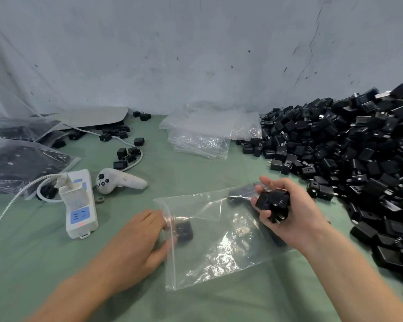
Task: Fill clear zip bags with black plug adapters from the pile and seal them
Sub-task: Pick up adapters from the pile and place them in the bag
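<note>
At lower centre, the left hand (140,238) pinched the zip edge of the clear zip bag (219,252), probably keeping it open on the surface (196,173). The right hand (293,217) clutched several black plug adapters (273,203) above it, beside the pile (358,159) at right.

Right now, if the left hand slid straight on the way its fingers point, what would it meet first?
The left hand is at the mouth of the clear zip bag. Going straight on, it would likely meet the black adapter inside first, though depth is unclear.
</note>
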Available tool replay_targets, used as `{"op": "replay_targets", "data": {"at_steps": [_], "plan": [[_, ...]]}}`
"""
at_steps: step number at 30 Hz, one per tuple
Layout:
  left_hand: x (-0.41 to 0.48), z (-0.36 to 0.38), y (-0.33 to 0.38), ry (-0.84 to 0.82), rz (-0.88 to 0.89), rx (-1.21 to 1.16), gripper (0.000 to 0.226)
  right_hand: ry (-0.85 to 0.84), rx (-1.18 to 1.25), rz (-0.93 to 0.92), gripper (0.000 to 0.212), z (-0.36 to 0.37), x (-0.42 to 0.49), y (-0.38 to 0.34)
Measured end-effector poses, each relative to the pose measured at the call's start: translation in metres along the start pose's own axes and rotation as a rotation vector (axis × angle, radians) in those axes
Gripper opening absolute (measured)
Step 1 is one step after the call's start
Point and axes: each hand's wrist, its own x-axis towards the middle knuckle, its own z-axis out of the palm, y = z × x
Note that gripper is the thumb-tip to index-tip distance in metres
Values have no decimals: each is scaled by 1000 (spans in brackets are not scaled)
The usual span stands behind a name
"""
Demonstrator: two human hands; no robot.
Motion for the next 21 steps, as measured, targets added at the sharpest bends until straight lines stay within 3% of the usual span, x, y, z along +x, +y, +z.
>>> {"op": "replay_targets", "data": {"at_steps": [3,9,12,21], "plan": [[-1,-3,-2,-17,73,-10,33,4,-2,4,27,-1,1,-1],[6,5,1,-115,138,9,37,3,-29,32,24,-3,1,-3],[19,7,7,-167,174,46,42,21,-2,48,9,-6,3,-6],[60,25,32,-210,211,11,60,11,113,169,15,-13,4,-8]]}}
